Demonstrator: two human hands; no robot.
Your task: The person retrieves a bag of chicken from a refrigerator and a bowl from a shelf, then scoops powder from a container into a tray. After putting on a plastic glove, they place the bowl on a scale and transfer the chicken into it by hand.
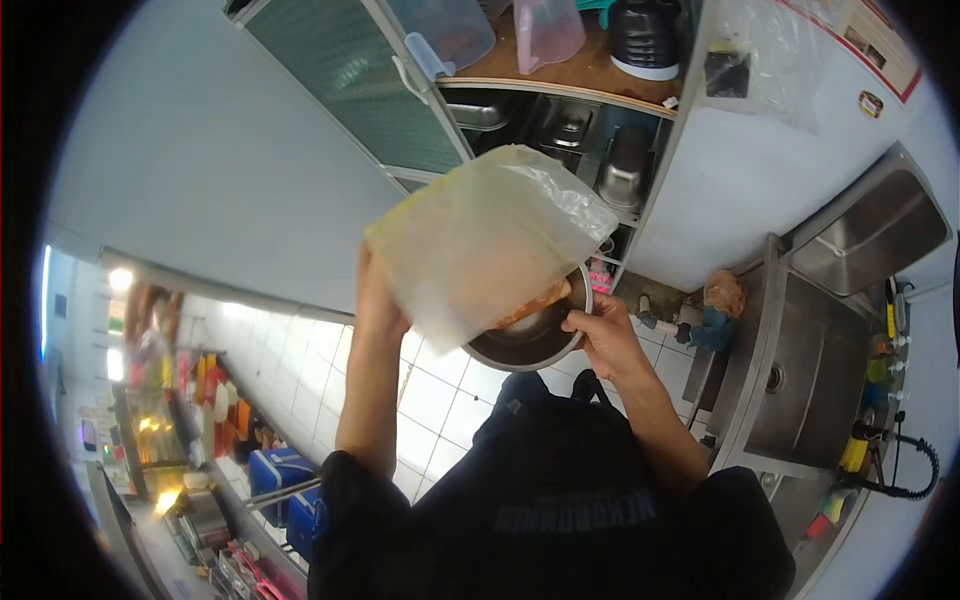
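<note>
My left hand (pixel 378 305) grips the left side of a large translucent plastic bag (pixel 480 220), whose yellowish edge runs along the top left. The fingers are mostly hidden behind it. The bag is tilted over a round metal bowl (pixel 530 350) and covers much of its opening. My right hand (pixel 610 338) holds the bowl by its right rim, thumb on the inner side. An orange-brown piece of food (pixel 535 305) shows at the bag's lower edge, over the bowl's mouth.
Ahead stands a cabinet with its green-paned door (pixel 345 85) swung open, plastic containers on a wooden shelf (pixel 550 75) and metal pans below. A steel sink (pixel 805 370) is at the right. Blue crates (pixel 280 475) and a cluttered counter line the left.
</note>
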